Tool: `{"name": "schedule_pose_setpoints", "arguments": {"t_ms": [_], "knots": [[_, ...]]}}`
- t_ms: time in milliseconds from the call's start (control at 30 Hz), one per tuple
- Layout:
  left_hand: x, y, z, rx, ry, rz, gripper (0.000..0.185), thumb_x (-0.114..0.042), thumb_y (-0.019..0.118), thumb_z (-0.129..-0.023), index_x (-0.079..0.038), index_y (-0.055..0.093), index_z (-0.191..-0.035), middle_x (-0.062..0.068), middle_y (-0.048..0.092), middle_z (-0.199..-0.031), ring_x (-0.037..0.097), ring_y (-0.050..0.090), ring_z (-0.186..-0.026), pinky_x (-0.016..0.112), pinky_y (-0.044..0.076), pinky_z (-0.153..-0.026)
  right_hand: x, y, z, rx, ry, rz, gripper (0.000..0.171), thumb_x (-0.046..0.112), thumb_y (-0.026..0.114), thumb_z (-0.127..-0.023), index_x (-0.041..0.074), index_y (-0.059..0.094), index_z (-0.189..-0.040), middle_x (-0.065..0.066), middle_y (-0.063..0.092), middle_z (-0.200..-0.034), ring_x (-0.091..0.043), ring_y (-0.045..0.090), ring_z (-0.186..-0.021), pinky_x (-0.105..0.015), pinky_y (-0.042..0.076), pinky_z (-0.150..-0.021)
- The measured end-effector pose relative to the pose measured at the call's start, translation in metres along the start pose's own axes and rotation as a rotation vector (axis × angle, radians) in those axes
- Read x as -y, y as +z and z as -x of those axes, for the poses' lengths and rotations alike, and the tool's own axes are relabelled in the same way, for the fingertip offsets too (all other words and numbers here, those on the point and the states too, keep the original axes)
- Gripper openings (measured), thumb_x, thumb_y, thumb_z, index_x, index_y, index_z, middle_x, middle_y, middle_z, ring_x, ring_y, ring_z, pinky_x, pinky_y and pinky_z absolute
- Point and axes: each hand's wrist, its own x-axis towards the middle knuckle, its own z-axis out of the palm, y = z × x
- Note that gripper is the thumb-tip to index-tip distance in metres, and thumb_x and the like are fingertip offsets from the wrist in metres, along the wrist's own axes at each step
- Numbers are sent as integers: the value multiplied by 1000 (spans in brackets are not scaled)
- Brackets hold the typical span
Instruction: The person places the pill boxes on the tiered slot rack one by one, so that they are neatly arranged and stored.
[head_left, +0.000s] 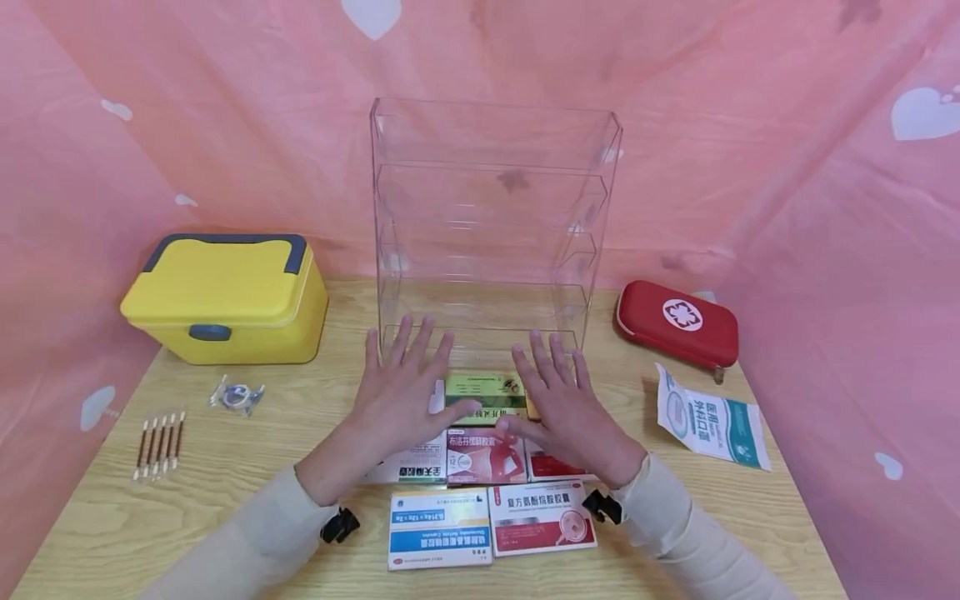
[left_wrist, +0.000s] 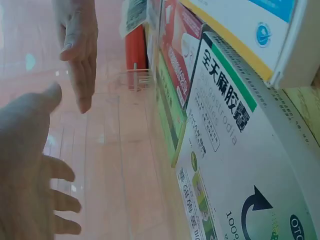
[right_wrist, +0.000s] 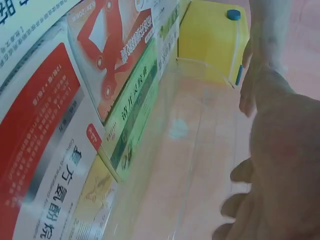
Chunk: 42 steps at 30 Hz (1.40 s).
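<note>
Both hands are held over a cluster of medicine boxes, fingers spread, with nothing gripped. The left hand (head_left: 401, 404) is above a white box with a green stripe (head_left: 422, 463), partly covering it. My right hand (head_left: 570, 417) overlaps a red and white box (head_left: 551, 468) in the head view. Between the two thumbs lie a green box (head_left: 483, 385) and a pink-red box (head_left: 486, 458). Closer to me are a blue and white box (head_left: 440, 533) and another red and white box (head_left: 542, 521). Beyond the fingertips stands a clear tiered rack (head_left: 487, 196).
On the left stands a yellow case (head_left: 225, 292) with a grey handle, with a small coiled cable (head_left: 238, 397) and a pack of cotton swabs (head_left: 159, 446) in front. To the right lie a red zip pouch (head_left: 678, 323) and a mask packet (head_left: 712, 421). Pink cloth (head_left: 825, 333) surrounds the table.
</note>
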Motion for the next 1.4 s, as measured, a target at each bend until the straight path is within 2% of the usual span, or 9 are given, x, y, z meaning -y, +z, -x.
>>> {"name": "schedule_pose_setpoints", "arguments": {"t_ms": [100, 167, 267, 333, 400, 567, 667, 1033, 1400], "knots": [[10, -5, -7, -108, 4, 53, 85, -72, 47, -95, -16, 38, -158, 15, 23, -165, 39, 13, -151, 63, -1, -118, -7, -3, 0, -53, -9, -72, 83, 66, 53, -96, 16, 33, -160, -9, 22, -166, -31, 13, -152, -60, 16, -120], [20, -8, -12, -224, -1, 108, 70, -57, 57, -98, -13, 47, -152, 15, 37, -158, 39, 31, -144, 61, 19, -118, -15, -4, 2, -99, 9, -152, 72, 58, 59, -98, 16, 45, -154, -7, 38, -159, -30, 32, -147, -57, 30, -116], [38, -11, -20, -405, -33, 220, 53, -40, 64, -100, -9, 57, -142, 15, 55, -138, 36, 52, -124, 54, 45, -101, -30, -4, 8, -163, 89, -276, 60, 46, 67, -98, 14, 54, -146, -7, 53, -147, -31, 51, -133, -55, 46, -104], [50, -12, -23, -495, -84, 319, 47, -34, 67, -99, -8, 60, -138, 14, 60, -127, 33, 57, -113, 48, 52, -85, -40, -2, 13, -192, 167, -343, 57, 39, 70, -97, 12, 55, -145, -9, 56, -142, -32, 56, -125, -54, 51, -97], [61, -12, -27, -531, -147, 444, 45, -31, 66, -100, -7, 59, -137, 12, 61, -122, 30, 59, -106, 45, 53, -76, -49, 2, 19, -199, 253, -378, 58, 36, 72, -96, 11, 54, -145, -12, 56, -138, -34, 57, -119, -54, 53, -92], [78, -12, -36, -493, -271, 753, 46, -27, 65, -102, -7, 52, -142, 11, 60, -123, 26, 62, -102, 44, 57, -82, -64, 17, 31, -151, 416, -364, 68, 39, 73, -94, 8, 48, -149, -19, 50, -139, -36, 54, -115, -57, 52, -93], [83, -11, -41, -473, -304, 824, 44, -21, 66, -101, -8, 53, -141, 11, 61, -121, 28, 62, -101, 43, 56, -84, -69, 25, 35, -113, 464, -358, 76, 44, 73, -94, 5, 43, -152, -22, 47, -138, -35, 52, -110, -55, 50, -92], [87, -9, -47, -461, -339, 857, 34, -8, 65, -100, -7, 61, -133, 10, 65, -108, 28, 63, -94, 39, 55, -75, -83, 36, 36, -32, 537, -348, 78, 46, 69, -96, 3, 39, -153, -22, 47, -137, -35, 49, -112, -55, 48, -97], [92, -6, -47, -449, -346, 842, 33, -10, 66, -100, -7, 62, -133, 11, 66, -107, 30, 62, -92, 39, 55, -74, -83, 34, 35, -88, 561, -452, 70, 38, 78, -91, 9, 41, -143, -13, 52, -128, -30, 52, -107, -46, 53, -91]]}}
